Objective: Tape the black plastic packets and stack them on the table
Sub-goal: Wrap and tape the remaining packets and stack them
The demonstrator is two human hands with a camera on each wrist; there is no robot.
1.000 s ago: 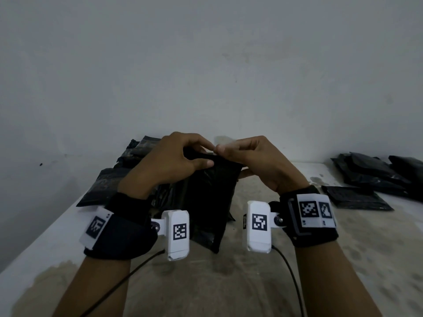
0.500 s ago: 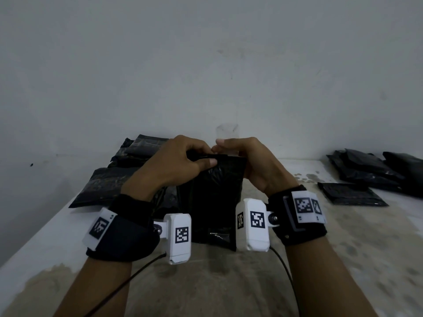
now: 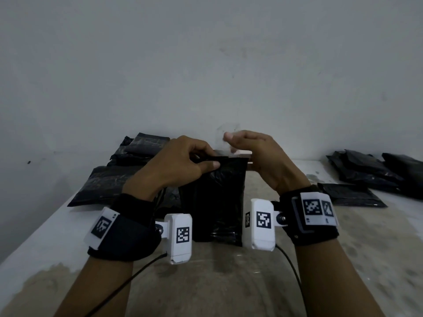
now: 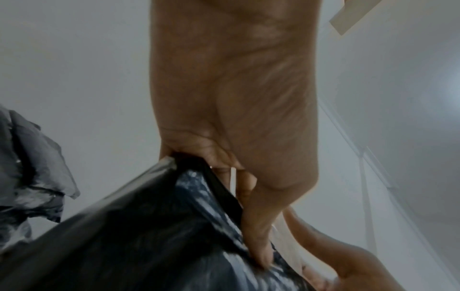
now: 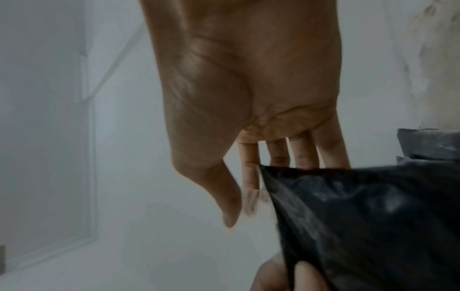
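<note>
Standing packet, long axis vertical

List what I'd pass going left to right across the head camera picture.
Pile of black plastic packets at the left → left hand → upright black plastic packet → right hand → black packets at the right.

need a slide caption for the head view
Left hand grips the folded top of an upright black packet while the right hand lifts clear tape above it.
</note>
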